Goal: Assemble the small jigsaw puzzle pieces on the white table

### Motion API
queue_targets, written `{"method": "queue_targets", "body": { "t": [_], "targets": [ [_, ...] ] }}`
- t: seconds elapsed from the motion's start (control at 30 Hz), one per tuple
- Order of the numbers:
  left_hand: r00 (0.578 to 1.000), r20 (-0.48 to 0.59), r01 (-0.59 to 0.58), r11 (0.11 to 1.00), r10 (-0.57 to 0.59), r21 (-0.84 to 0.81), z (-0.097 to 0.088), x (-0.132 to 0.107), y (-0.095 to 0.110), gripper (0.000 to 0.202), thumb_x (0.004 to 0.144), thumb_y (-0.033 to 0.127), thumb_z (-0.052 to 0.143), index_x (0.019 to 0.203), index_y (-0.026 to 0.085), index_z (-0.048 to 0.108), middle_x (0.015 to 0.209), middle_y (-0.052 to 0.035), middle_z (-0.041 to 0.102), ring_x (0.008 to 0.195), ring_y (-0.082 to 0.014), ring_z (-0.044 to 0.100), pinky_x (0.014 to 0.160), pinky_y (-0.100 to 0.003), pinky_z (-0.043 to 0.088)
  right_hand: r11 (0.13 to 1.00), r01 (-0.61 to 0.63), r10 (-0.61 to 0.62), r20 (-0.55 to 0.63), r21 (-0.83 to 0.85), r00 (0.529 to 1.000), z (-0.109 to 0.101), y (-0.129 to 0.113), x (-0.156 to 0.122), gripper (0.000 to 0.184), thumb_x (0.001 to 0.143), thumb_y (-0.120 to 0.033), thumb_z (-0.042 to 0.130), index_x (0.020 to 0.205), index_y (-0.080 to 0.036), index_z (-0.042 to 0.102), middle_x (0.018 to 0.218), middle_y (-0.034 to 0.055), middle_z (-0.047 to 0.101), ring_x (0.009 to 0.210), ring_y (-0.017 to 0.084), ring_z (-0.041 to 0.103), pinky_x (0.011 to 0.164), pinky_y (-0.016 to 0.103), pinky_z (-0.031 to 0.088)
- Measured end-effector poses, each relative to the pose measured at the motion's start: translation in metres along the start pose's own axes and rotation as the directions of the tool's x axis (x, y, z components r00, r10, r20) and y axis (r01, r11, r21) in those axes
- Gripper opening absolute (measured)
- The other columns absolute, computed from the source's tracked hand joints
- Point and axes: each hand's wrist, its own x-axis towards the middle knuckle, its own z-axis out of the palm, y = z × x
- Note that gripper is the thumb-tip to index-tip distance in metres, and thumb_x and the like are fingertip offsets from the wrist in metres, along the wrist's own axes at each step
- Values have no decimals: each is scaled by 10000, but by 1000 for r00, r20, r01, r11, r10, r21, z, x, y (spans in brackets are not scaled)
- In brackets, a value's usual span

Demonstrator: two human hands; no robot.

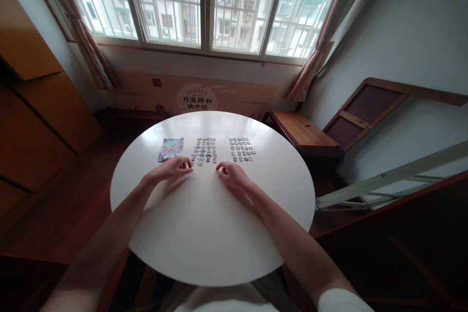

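Small jigsaw puzzle pieces lie flat on the white round table [204, 234] in two groups, a left group [206, 148] and a right group [241, 148]. Beside the left group's lower left corner, my left hand [177, 166] rests with fingers curled and thumb and fingertips drawn together. My right hand [233, 174] is just below the gap between the groups, its fingers likewise bent into a pinch close to the tabletop. Whatever either pinch holds is too small or hidden to make out. A colourful printed picture sheet or packet [171, 149] lies behind my left hand.
Past the table, a printed cardboard panel [146, 92] stands under the barred window [204, 5]. A wooden bench [303, 129] is at the back right, with a pale metal frame [387, 180] nearer. Wooden cabinets [44, 117] stand at left.
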Motion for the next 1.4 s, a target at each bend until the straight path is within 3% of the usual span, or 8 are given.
{"method": "queue_targets", "body": {
  "t": [0.67, 0.83, 1.0, 1.2, 1.4],
  "targets": [
    [1000, 13, -1, 1000, 1, 10, 0, 0, -1, 362, 823, 523, 545, 876, 173, 623, 701, -11, 601, 636, -141, 555, 579, -240, 403, 1000, 2, -2, -8, -8, 1000, 1, 0, 0, 162, 848, -226, 565, 950, -205, 689, 741, -8, 618, 660, 108, 521, 630, 214, 342],
    [1000, -12, -1, 1000, 1, 9, 1, 0, -1, 363, 810, 524, 558, 868, 173, 631, 687, -6, 595, 632, -141, 550, 575, -237, 396, 998, -59, 58, 51, 18, 997, -4, -2, 5, 193, 866, -266, 559, 997, -204, 684, 750, -3, 641, 668, 114, 548, 634, 215, 368],
    [1000, -18, 3, 1000, -3, 7, 1, 0, -1, 362, 809, 524, 560, 866, 173, 629, 689, -6, 596, 636, -144, 555, 576, -234, 394, 987, -142, 125, 185, 79, 975, -17, -7, 26, 254, 853, -271, 603, 1091, -205, 661, 911, 36, 693, 714, 129, 608, 646, 216, 423],
    [1000, -8, 7, 1000, -7, -4, 0, -2, 3, 364, 812, 527, 555, 862, 173, 625, 687, -8, 597, 630, -143, 553, 569, -231, 395, 988, -154, 153, 74, 6, 985, -32, -12, 66, 228, 853, -227, 615, 1071, -205, 676, 953, 40, 705, 729, 129, 617, 659, 215, 438],
    [1000, -20, -19, 1000, 19, -5, 1, 0, -3, 366, 814, 532, 556, 864, 177, 634, 693, -8, 607, 632, -143, 561, 569, -228, 396, 973, -197, 203, 41, -122, 978, -23, -19, 96, 161, 849, -269, 632, 958, -201, 728, 995, 64, 706, 818, 166, 632, 675, 233, 439]
  ]
}}
